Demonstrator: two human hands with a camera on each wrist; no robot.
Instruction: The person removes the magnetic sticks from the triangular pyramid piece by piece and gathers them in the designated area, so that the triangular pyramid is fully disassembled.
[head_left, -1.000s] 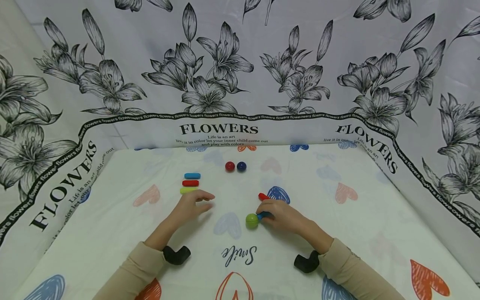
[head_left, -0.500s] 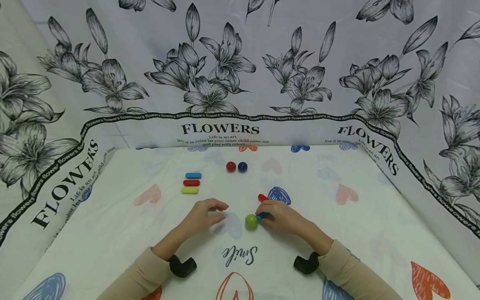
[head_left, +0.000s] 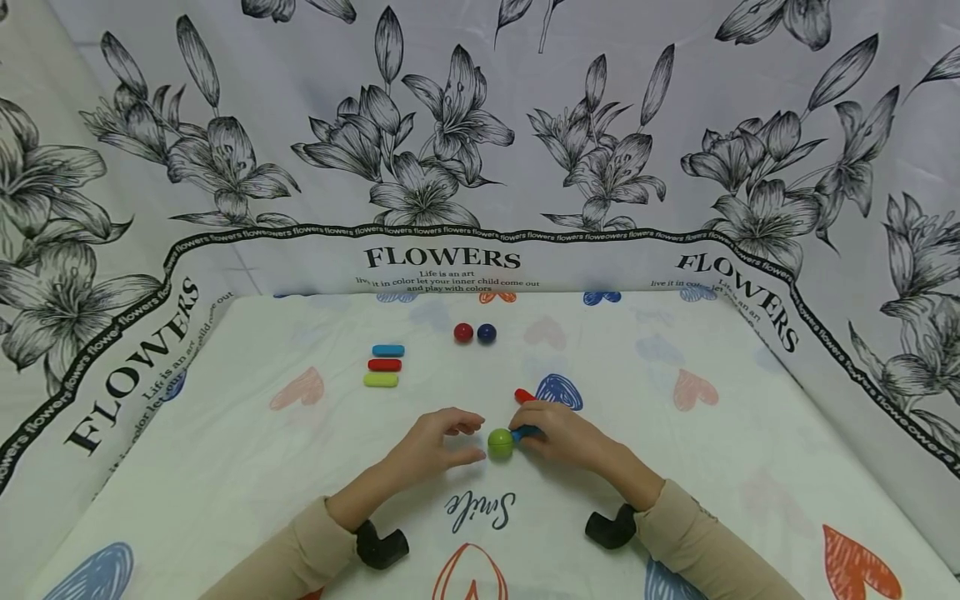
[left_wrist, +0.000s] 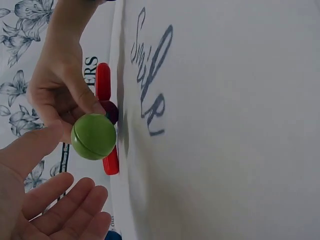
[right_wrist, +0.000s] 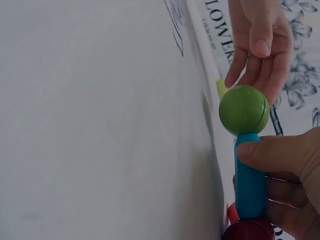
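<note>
My right hand (head_left: 566,435) pinches a blue rod (right_wrist: 250,177) between thumb and fingers. A green ball (head_left: 500,444) sits on the rod's left end, with a groove round its middle. At the other end of the rod is a dark red ball (right_wrist: 248,231), hidden behind the hand in the head view. Red rods (left_wrist: 111,161) show on either side of that dark ball in the left wrist view. Just left of the green ball, my left hand (head_left: 435,446) has its fingers and thumb spread, holding nothing.
Blue (head_left: 387,351), red (head_left: 385,365) and yellow-green (head_left: 381,380) rods lie in a stack of rows at the back left. A red ball (head_left: 463,333) and a dark blue ball (head_left: 487,333) stand behind. A flowered curtain (head_left: 442,167) borders the table's far edge.
My left hand has come away from the loose rods, moving right and nearer to me, up to the green ball. The right hand stays almost in place with its grip on the blue rod.
</note>
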